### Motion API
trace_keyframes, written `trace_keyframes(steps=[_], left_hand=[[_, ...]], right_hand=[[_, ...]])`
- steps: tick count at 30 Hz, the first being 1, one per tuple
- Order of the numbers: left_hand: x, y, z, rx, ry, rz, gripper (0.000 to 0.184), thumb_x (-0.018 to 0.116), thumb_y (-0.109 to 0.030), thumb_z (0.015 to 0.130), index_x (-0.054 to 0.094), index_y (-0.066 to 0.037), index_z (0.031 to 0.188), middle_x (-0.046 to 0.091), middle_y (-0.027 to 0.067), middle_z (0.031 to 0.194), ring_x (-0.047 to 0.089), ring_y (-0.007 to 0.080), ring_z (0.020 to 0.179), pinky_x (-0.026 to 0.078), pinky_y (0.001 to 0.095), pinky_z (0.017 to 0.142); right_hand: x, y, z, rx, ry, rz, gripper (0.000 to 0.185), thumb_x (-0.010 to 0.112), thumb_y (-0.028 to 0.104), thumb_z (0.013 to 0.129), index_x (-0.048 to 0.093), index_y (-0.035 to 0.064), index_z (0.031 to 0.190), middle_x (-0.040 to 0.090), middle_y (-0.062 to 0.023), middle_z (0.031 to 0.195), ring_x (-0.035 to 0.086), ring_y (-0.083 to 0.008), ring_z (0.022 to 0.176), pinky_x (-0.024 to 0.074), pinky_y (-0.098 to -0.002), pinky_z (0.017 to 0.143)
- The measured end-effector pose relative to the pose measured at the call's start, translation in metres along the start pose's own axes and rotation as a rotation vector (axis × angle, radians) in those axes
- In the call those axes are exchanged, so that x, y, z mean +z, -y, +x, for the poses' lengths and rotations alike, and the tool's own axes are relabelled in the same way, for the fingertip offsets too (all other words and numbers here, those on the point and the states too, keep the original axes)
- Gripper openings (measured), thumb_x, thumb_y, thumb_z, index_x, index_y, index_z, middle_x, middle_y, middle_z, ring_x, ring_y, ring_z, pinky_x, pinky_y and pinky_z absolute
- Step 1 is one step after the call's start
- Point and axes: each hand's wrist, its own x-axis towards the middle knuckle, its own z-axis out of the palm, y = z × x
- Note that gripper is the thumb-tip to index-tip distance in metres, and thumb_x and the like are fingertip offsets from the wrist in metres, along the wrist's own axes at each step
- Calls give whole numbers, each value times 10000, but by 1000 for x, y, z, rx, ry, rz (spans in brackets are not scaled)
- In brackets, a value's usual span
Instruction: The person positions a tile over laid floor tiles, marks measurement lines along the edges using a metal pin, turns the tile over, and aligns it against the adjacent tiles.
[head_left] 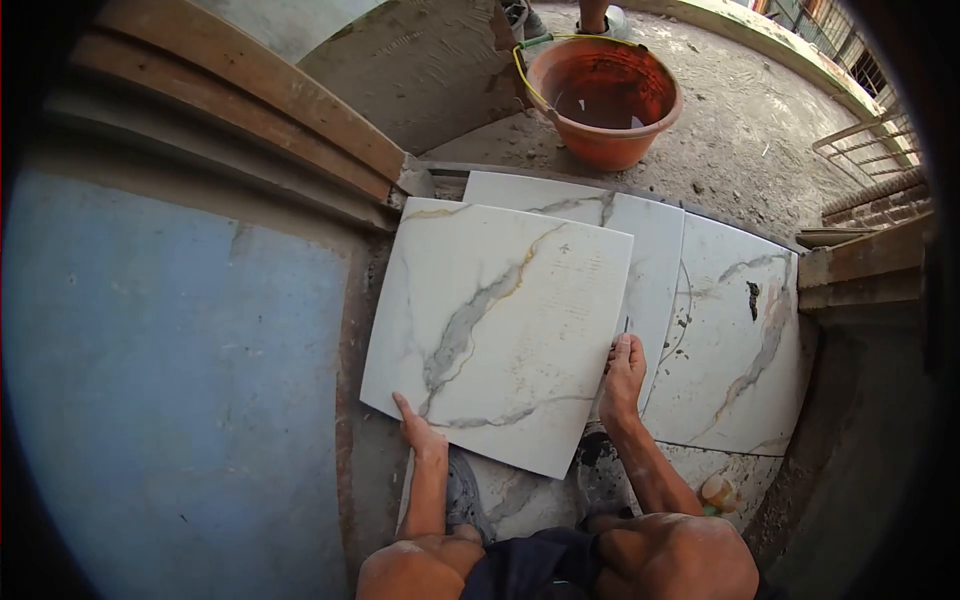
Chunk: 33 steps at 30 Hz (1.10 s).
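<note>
A marbled tile [490, 330] is held overlapping the floor tiles [725, 345], its near-left edge clasped by the left hand [424, 434], its right edge pinched by the right hand [624, 377], presumably so weight is shared and tilt controlled.

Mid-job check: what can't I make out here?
In the head view:
- Left hand: most fingers, hidden beneath the white, grey-veined square tile.
- Right hand: thin dark thing beside it, too small to identify.
- Round orange bucket: inner bottom, hidden by dark contents.
- Another person's bare leg: cut off by top edge.
</note>
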Motion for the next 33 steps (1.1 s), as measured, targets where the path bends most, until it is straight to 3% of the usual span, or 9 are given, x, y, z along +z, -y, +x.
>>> trace_keyframes(steps=[13, 22, 33], left_hand=[[25, -23, -14, 44, 48, -81, 711, 612, -434, 818, 405, 109, 1226, 489, 171, 1212, 517, 271, 1062, 446, 381, 889], [15, -9, -8, 8, 104, -205, 689, 641, -402, 807, 415, 100, 1223, 496, 166, 1208, 539, 269, 1028, 453, 382, 875], [27, 7, -9, -29, 139, -256, 687, 633, -407, 814, 409, 88, 1234, 488, 146, 1227, 513, 267, 1076, 445, 380, 893]], right_hand=[[8, -3, 2, -131, -165, 165, 223, 370, 236, 980, 446, 66, 858, 391, 40, 741, 343, -49, 678, 333, -194, 635], [9, -12, 7, -301, -102, 122, 220, 370, 227, 977, 440, 60, 853, 386, 30, 750, 337, -60, 705, 328, -210, 659], [13, -6, 33, -322, -65, 31, 236, 356, 232, 976, 443, 46, 860, 402, 15, 780, 347, -74, 737, 334, -217, 695]])
